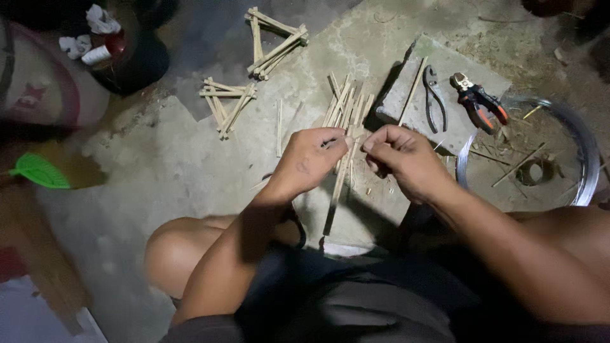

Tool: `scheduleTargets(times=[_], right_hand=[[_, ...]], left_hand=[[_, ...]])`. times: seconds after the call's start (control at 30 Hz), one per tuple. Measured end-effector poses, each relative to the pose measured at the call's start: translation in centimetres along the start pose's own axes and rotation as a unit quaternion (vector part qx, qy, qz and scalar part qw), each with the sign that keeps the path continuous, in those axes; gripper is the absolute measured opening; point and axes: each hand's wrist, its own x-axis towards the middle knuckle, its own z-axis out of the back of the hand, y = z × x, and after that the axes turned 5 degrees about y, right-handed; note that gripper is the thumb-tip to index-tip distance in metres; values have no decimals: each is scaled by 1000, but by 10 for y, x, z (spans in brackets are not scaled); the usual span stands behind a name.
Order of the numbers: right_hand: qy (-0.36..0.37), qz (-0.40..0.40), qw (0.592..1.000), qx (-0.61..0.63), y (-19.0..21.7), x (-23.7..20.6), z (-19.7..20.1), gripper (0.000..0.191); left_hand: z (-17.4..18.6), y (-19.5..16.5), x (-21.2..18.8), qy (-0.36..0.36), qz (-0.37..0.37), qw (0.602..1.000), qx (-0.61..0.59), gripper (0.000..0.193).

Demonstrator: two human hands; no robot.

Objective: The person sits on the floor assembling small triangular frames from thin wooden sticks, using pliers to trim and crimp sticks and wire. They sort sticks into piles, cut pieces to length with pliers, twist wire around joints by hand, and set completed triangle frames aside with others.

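Both hands pinch bamboo sticks at frame centre, over concrete floor.
Left hand (309, 160) closed on bamboo stick (337, 190) running down toward the knees; right hand (401, 159) fingers pinched on its top end. Loose sticks (346, 105) just above; pliers (434, 96) and pruning shears (480, 105) upper right, on the stone slab (457, 73).

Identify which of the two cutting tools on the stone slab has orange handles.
The right-hand tool: its handles are orange and black, while the pliers left of it are plain dark metal.
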Motion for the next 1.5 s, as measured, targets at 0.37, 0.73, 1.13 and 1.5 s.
scheduleTargets(times=[0.37,0.73,1.13,1.5], right_hand=[[73,-30,990,119,-17,7,13,12],[159,-56,980,-106,-36,44,47,10],[184,86,814,-544,25,31,5,21],[46,137,749,-647,40,-8,-21,22]], left_hand=[[0,14,0,27,-25,998,-53,30],[-11,22,-10,105,-21,994,4,30],[-31,34,-9,180,6,975,132,29],[-23,9,-5,100,68,964,237,30]])
